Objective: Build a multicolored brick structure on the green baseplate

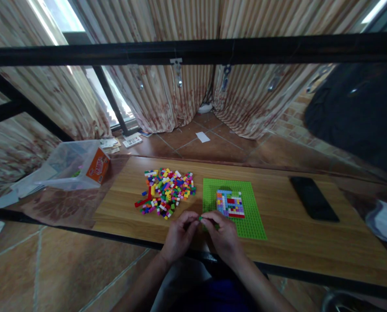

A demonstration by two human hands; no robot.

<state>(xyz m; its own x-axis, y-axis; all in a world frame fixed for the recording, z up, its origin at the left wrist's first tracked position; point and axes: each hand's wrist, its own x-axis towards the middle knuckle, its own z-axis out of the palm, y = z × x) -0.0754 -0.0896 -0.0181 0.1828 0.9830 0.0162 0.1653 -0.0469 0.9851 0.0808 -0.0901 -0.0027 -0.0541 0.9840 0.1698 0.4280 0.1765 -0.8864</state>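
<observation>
My left hand and my right hand meet at the near edge of the wooden table, fingertips pinched together on a small green brick. Just beyond my right hand lies a green baseplate carrying a patch of coloured bricks built in rows. A loose pile of small multicoloured bricks lies to the left of the baseplate, just past my left hand.
A black phone lies on the table's right part. At the far left stands a clear plastic box with an orange carton against it. A black metal frame crosses overhead; curtains hang behind.
</observation>
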